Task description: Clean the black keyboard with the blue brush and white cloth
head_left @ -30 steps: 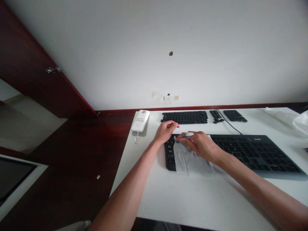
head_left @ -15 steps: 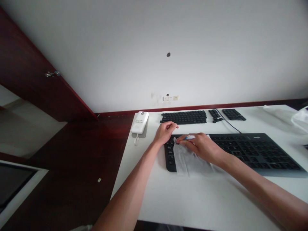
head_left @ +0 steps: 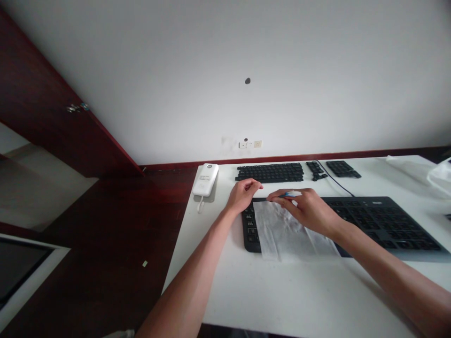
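A black keyboard base with its keycaps off lies on the white table. Spread over its left half is a thin white cloth or tissue, leaving the leftmost key sockets bare. My right hand is closed on a slim blue-and-white tool, its kind unclear, just above the cloth's upper edge. By the keyboard's upper left corner, my left hand rests with curled fingers; what they hold, if anything, is hidden.
Behind the keyboard lie black keycaps in blocks: a large one, a small one and a number-pad block. A cable runs between them. A white power bank sits left, a white plastic bag right.
My right hand has lifted off the cloth and shifted right with the tool. The cloth's left edge, raised before, now lies flatter. My left hand stays almost still.
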Available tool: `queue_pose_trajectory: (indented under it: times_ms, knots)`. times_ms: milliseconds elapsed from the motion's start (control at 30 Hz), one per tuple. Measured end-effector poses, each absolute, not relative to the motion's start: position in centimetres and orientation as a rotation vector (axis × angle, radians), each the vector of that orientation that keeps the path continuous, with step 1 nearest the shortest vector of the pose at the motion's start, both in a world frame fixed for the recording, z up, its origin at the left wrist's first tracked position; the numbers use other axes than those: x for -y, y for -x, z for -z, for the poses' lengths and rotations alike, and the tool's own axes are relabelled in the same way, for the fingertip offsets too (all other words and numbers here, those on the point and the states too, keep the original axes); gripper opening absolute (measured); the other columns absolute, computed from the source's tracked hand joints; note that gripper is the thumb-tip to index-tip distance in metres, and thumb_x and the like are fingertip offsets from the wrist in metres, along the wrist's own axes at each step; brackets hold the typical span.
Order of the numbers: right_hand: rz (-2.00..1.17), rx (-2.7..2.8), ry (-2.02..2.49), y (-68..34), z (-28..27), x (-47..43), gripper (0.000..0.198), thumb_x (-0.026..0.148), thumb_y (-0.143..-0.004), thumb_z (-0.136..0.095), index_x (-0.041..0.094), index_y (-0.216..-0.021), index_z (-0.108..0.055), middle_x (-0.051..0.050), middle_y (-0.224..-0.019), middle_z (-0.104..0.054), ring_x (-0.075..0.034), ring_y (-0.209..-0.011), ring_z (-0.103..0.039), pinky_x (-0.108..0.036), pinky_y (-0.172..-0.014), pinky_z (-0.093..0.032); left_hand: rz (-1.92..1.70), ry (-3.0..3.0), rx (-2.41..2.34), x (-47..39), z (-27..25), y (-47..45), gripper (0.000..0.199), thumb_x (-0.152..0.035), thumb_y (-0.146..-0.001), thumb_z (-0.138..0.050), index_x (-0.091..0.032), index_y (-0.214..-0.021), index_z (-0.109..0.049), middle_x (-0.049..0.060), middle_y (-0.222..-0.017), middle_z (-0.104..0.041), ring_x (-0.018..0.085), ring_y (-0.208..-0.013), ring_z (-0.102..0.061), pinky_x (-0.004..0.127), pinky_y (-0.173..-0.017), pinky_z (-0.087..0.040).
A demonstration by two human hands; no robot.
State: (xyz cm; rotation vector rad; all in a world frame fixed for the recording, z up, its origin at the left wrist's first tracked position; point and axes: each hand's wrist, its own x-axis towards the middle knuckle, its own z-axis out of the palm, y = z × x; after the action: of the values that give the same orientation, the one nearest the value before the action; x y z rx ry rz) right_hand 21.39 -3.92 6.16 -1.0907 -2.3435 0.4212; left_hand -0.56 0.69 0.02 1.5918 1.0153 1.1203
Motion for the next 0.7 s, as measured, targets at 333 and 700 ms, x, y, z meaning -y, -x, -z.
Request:
queue_pose_trajectory:
  times_ms: [333, 700]
  knots:
    - [-0.555, 2.467, 1.093, -21.97, -5.78, 3.37, 0.043, 0.043, -0.106, -0.046, 0.024, -0.104, -0.084, 0.002, -0.061, -0.07, -0.013, -0.044, -0.05, -0.027, -0.053, -0.04, -1.115, -1.566, -1.01, -0.65, -0.07, 0.5, 0.037, -0.049, -0.093, -0.06, -0.015, -0.087, -0.072, 0.001, -0.073, -0.057, 0.015, -0.066, -0.045, 0.027, -0.062, -0.03]
    - [-0.544, 2.513, 1.14, -21.79, -5.46, 3.49, 0.042, 0.035, -0.105, -0.045, 0.023, -0.105, -0.085, 0.0, -0.069, -0.075, -0.014, -0.047, -0.054, -0.028, -0.055, -0.041, -1.12, -1.581, -1.009, -0.7, -0.06, 0.51, 0.036, -0.049, -0.094, -0.06, -0.015, -0.087, -0.073, 0.001, -0.072, -0.057, 0.015, -0.067, -0.046, 0.027, -0.062, -0.031]
